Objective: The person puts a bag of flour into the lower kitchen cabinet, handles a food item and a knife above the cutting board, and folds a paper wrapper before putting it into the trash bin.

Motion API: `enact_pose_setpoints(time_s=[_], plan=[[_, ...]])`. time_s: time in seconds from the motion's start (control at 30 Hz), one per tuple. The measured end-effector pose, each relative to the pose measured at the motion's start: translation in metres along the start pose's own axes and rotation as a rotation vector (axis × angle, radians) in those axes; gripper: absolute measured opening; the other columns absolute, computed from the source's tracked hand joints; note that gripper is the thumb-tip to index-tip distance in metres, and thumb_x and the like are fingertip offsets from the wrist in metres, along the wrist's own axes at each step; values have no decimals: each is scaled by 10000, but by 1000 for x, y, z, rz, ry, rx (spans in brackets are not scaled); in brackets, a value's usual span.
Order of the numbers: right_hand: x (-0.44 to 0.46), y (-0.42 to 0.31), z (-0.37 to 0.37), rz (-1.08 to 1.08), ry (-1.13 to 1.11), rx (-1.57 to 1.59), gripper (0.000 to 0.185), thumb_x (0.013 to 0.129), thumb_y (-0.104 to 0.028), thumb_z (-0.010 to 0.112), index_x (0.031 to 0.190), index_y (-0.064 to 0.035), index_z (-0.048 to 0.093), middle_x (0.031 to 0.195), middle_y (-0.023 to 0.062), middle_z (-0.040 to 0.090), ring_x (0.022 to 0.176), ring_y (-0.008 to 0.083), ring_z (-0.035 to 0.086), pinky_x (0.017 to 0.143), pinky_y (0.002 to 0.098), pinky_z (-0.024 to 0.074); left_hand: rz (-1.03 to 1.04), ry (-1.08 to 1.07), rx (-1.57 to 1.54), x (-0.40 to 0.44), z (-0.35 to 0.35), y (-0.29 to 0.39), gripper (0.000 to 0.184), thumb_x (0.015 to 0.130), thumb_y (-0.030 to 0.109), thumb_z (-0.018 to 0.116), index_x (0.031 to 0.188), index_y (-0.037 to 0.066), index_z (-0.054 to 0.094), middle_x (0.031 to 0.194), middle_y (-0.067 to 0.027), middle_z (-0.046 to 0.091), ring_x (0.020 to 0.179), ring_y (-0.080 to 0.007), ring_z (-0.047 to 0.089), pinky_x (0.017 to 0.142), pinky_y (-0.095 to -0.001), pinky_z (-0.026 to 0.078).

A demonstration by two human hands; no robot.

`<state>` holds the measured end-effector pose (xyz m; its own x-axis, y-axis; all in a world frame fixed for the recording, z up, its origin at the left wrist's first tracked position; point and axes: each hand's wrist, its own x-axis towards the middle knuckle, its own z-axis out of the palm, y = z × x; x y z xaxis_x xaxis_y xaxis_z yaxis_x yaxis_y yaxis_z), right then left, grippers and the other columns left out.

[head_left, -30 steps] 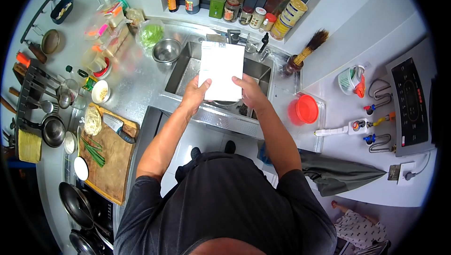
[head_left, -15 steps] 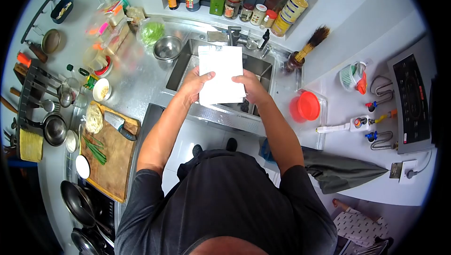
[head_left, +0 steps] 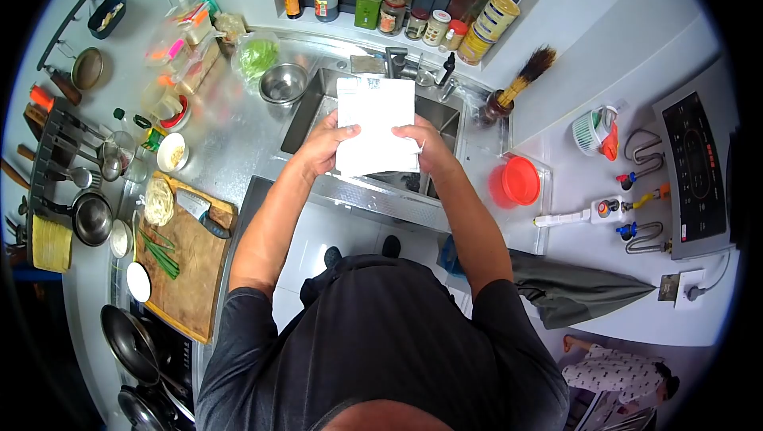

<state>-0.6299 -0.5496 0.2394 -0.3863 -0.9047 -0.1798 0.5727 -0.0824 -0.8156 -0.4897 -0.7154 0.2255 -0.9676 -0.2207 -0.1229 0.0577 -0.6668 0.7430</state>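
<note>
White sheets of paper (head_left: 375, 125) are held upright in front of my body, over the sink (head_left: 314, 109). My left hand (head_left: 324, 145) is closed on their left edge, thumb on the near face. On the right edge my right hand (head_left: 427, 145) grips the same way, and a sheet edge sticks out beside it. A small dark printed patch shows at the top; any other print is washed out by glare. The fingers behind the paper are hidden.
Left of the sink stand a steel bowl (head_left: 283, 83) and a cutting board (head_left: 183, 272) with a knife (head_left: 203, 212), spring onions (head_left: 163, 256) and noodles (head_left: 159, 202). A red basin (head_left: 520, 181) sits at the right. Another person (head_left: 616, 375) is at lower right.
The sheets have shifted slightly, and a printed patch at their top now shows more clearly. The right edge sticks out more. At lower right the other person has moved farther into view.
</note>
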Motion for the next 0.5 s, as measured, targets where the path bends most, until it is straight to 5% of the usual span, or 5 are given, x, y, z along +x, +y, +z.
enact_pose_setpoints(time_s=[0.5], plan=[[3,18,-6,-62,18,149,394,825,19,576,1211,44,507,1156,180,601,1021,303,624,894,417,522,38,29,-394,7,-26,-17,288,866,-41,512,1148,-3,551,1078,-153,637,945,-255,660,800,-350,572]])
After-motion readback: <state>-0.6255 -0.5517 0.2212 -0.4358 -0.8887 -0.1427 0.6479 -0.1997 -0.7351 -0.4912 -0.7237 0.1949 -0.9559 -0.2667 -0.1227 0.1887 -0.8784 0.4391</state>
